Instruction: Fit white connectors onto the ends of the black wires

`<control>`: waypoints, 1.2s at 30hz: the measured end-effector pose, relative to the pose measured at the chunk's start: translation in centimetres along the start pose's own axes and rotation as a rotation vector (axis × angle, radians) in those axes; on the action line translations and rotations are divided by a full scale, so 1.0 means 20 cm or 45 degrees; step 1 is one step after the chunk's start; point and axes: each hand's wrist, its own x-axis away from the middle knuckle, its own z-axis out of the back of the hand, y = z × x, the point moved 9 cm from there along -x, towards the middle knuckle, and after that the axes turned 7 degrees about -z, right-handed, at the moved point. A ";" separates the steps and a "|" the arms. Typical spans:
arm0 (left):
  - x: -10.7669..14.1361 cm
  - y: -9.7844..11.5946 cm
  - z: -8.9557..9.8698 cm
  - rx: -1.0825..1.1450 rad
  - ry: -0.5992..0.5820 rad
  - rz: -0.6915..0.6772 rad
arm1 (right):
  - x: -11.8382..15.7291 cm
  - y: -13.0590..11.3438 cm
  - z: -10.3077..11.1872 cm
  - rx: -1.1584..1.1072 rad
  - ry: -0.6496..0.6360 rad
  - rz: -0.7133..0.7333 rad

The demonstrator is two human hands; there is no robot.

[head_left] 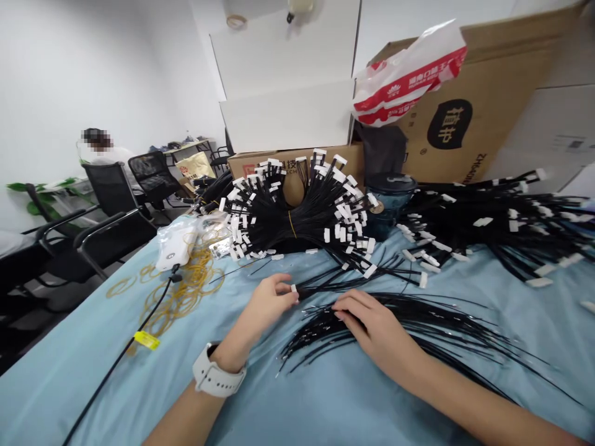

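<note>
My left hand (272, 297) pinches a thin bunch of black wires (325, 286) near their white connector ends. My right hand (369, 319) lies over a fanned spread of loose black wires (418, 322), its fingers closed on them. These wires rest on a pale blue cloth (139, 371). Beyond my hands stands a large round bundle of black wires with white connectors (297, 214), tied with a yellow rubber band. A looser heap of similar wires (493, 226) lies to the right. A white smartwatch (218, 373) sits on my left wrist.
Yellow rubber bands (181, 291), a white bagged item (175, 243) and a black cable with a yellow tag (146, 339) lie to the left. Cardboard boxes (478, 105) and a dark blue jar (390, 204) stand behind. Black chairs (106, 232) and a seated person (100, 148) are at far left.
</note>
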 end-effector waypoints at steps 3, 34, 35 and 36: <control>0.00 0.02 0.00 -0.033 -0.028 -0.078 | -0.01 0.00 0.01 -0.117 -0.006 -0.100; 0.07 0.04 -0.22 0.218 -0.257 -0.194 | 0.03 -0.05 0.06 -0.011 0.167 0.193; 0.08 0.05 -0.22 0.212 -0.258 -0.189 | 0.03 -0.05 0.07 -0.002 0.172 0.192; 0.08 0.06 -0.23 0.203 -0.260 -0.181 | 0.03 -0.05 0.07 0.007 0.175 0.190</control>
